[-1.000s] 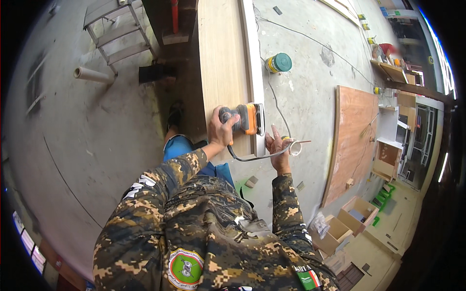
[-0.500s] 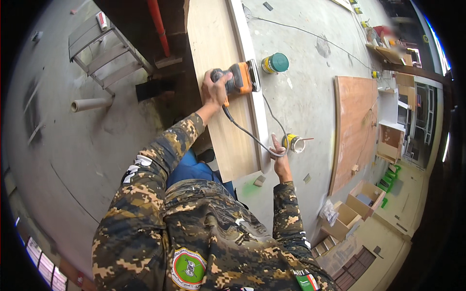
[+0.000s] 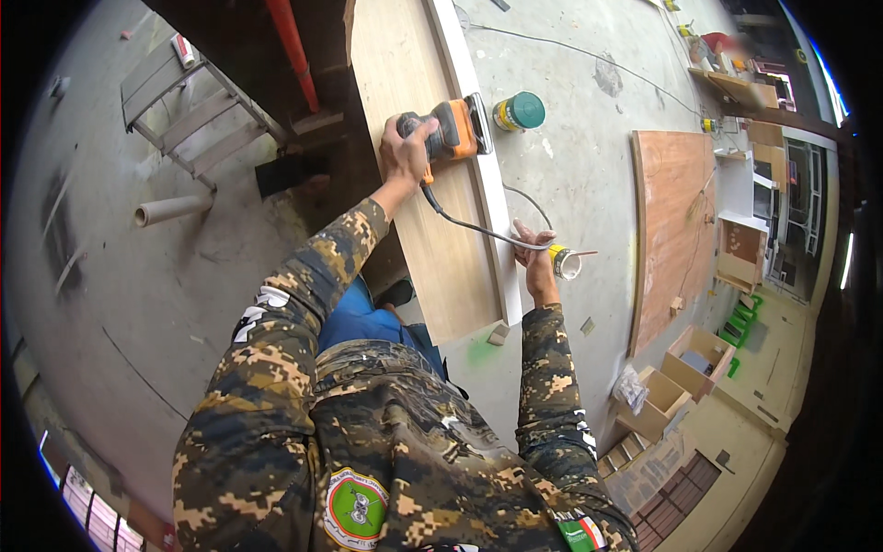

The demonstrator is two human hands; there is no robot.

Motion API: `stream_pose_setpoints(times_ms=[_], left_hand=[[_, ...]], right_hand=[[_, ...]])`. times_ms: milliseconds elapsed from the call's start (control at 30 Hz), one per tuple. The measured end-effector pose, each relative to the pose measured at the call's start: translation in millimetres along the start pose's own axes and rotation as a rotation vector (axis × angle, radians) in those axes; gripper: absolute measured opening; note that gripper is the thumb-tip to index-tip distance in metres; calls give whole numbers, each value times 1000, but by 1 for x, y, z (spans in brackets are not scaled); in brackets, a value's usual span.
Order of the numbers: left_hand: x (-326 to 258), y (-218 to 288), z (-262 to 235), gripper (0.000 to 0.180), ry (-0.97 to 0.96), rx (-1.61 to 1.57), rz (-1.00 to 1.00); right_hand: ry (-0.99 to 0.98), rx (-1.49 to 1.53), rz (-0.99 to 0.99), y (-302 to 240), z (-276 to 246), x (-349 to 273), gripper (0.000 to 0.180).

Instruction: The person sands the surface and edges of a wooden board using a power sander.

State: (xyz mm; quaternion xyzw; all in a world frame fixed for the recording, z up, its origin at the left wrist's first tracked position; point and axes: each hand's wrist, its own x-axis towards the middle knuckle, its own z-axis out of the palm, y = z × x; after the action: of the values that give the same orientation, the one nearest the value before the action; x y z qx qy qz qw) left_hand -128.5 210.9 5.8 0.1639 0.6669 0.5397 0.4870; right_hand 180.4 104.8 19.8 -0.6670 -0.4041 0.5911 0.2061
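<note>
With a board (image 3: 452, 271) beneath, our left grip (image 3: 405, 152) is clasping a sander (image 3: 451, 131) while our right grip (image 3: 535, 256), closure unclear, is bearing its cord (image 3: 441, 213), seemingly against snagging.

The grey floor (image 3: 570, 175) carries a stepladder (image 3: 200, 121), a pale roll (image 3: 175, 210), a green-lidded tub (image 3: 524, 110) and a cable (image 3: 538, 39).

Around us a stained grey floor (image 3: 589, 175), a stepladder (image 3: 198, 121) to our left, open wooden boxes (image 3: 682, 373) to our right, bright windowpanes (image 3: 78, 488) at lower left
</note>
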Motion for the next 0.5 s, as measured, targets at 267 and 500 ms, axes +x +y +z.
stream_pose_setpoints(times_ms=[267,500], left_hand=[[-91,-60,-3,60,38,59,53],[-171,-105,-15,54,34,80,70]], right_hand=[[-161,111,-60,4,-11,-15,132],[-232,215,-100,32,-21,-41,129]])
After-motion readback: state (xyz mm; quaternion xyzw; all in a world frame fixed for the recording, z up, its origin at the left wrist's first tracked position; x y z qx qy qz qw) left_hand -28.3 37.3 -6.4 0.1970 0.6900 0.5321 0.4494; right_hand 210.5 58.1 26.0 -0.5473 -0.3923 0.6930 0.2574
